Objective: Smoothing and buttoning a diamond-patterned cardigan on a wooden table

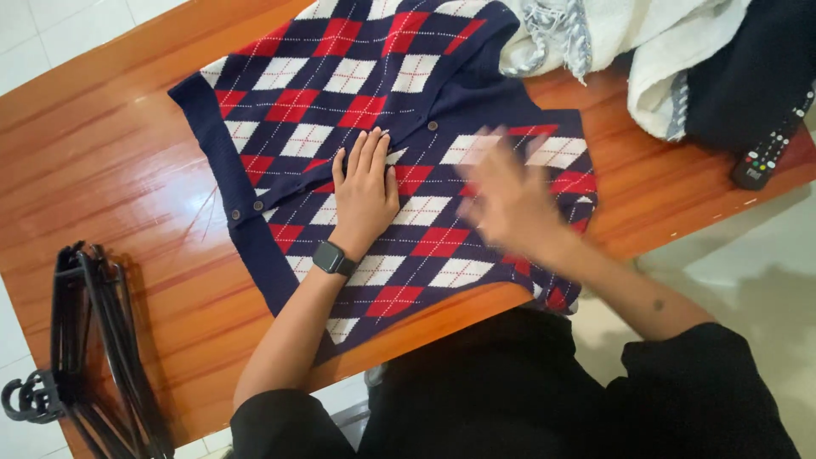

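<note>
Sweater lies flat beneath both hands, long axis slanting across the table; left hand pressed flat, fingers together; right hand blurred, fingers seemingly spread.

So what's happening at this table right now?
A person is bent over a wooden table with an argyle knit cardigan in navy, red and white spread flat on it. The left hand, a dark watch on its wrist, presses flat on the middle of the cardigan. The right hand is blurred over the cardigan's right side. Black hangers lie at the table's left end; white cloth and a remote control sit at the far right.
</note>
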